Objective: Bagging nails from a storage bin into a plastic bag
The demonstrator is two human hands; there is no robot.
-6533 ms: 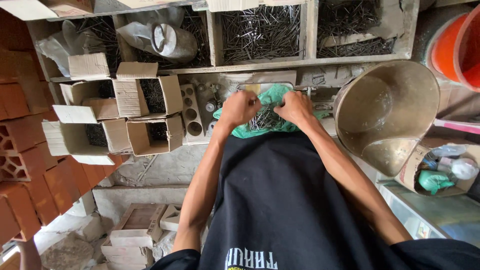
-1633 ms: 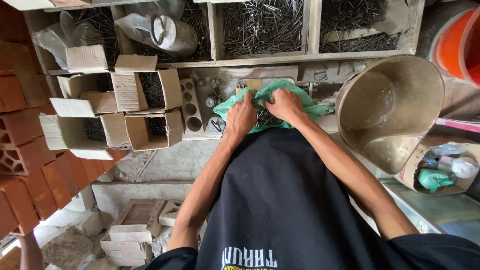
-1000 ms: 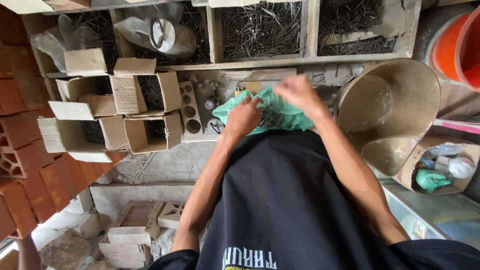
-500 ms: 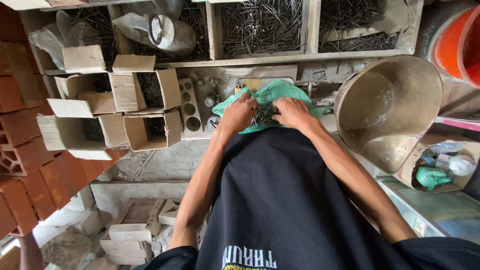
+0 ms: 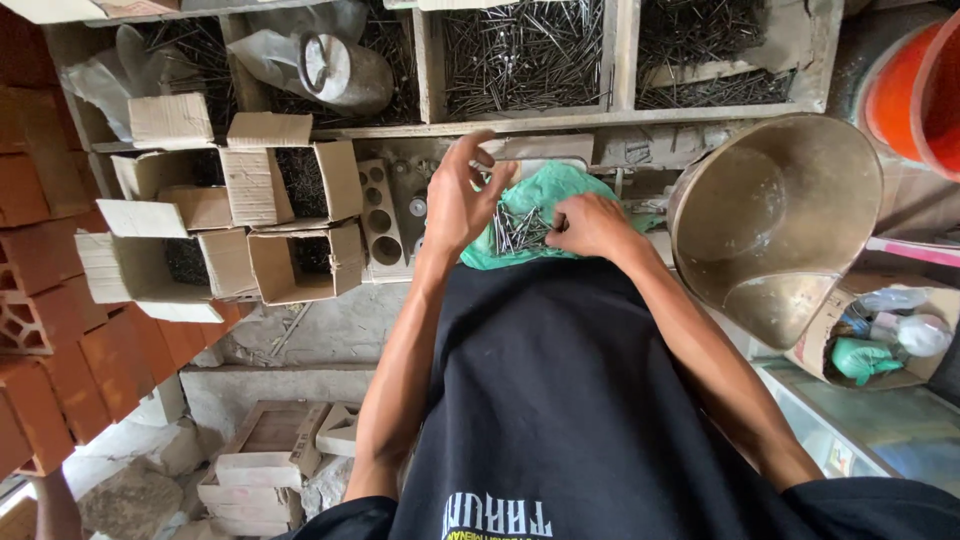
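1. Nails (image 5: 515,230) lie in a loose heap on a green plastic bag (image 5: 545,195), which rests on the table (image 5: 330,320) edge just in front of the person's black shirt (image 5: 560,400).
2. Right hand (image 5: 592,226) rests on the bag at the right side of the heap, fingers curled down and pinched among the nails; whether it has any of them gripped cannot be told.
3. Left hand (image 5: 465,195) is lifted just left of the heap, palm towards the bag, fingers spread and loosely bent, holding nothing that shows.
4. Beside the left hand stands a pale block with round holes (image 5: 380,225), and left of that a cluster of open cardboard boxes (image 5: 250,220), some with dark nails inside.
5. To the right of the bag a large brass-coloured scale pan (image 5: 775,220) tilts on its side, its hollow facing the camera; near it a small box holds bottles and a green bag (image 5: 865,355).
6. Farther back, wooden bins (image 5: 525,55) are filled with dark nails, and a grey metal weight with a ring handle (image 5: 340,70) sits in the left bin on crumpled plastic.
7. Red bricks (image 5: 40,280) are stacked along the left edge, and an orange bucket (image 5: 915,85) shows at the top right.
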